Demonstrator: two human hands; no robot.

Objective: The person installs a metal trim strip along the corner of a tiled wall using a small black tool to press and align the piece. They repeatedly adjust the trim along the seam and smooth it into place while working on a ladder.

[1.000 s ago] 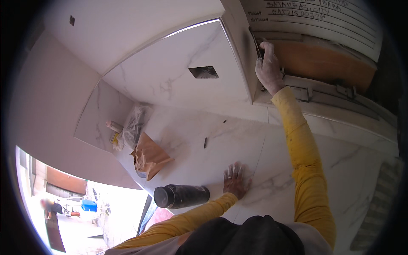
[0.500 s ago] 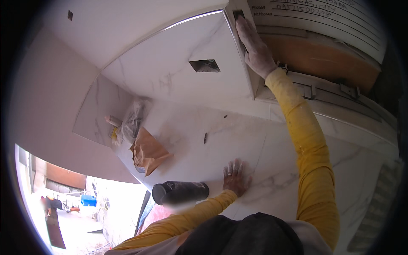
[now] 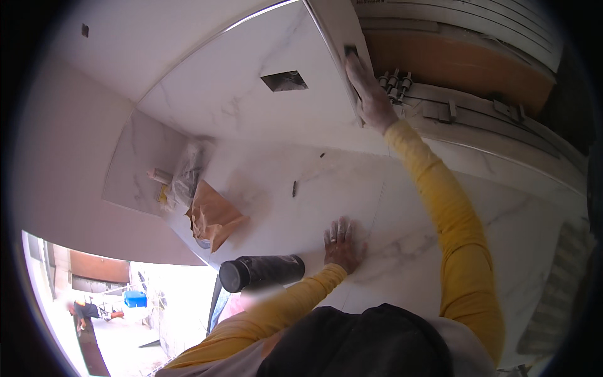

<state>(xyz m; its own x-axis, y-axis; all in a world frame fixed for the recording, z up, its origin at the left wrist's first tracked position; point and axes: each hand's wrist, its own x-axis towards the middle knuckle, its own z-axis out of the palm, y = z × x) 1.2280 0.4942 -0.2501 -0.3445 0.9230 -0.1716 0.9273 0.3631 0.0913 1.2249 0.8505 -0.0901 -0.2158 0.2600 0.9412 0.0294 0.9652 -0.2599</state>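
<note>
My right hand (image 3: 373, 100) is reached up and closed around a dark flat block (image 3: 350, 49), pressing it to the pale vertical edge strip (image 3: 339, 19) beside the marble-patterned wall panel (image 3: 245, 75). Most of the block is hidden under the fingers. Pale dust coats this hand. On the white marble-patterned countertop (image 3: 408, 207) my left hand (image 3: 343, 246) lies flat with its fingers spread, dust on the fingertips. Just left of it a black bottle (image 3: 270, 269) lies on its side.
A crumpled brown paper bag (image 3: 217, 217) and a clear plastic bag (image 3: 186, 176) sit at the counter's left end. Small dark bits (image 3: 294, 188) lie mid-counter. The wall panel has a rectangular cutout (image 3: 284, 81). Several metal fittings (image 3: 396, 81) stand right of my raised hand. Another person (image 3: 88, 311) is outside, lower left.
My right hand has slid down along the edge strip with the dark block. My left hand stays flat on the counter. The whole view has shifted slightly.
</note>
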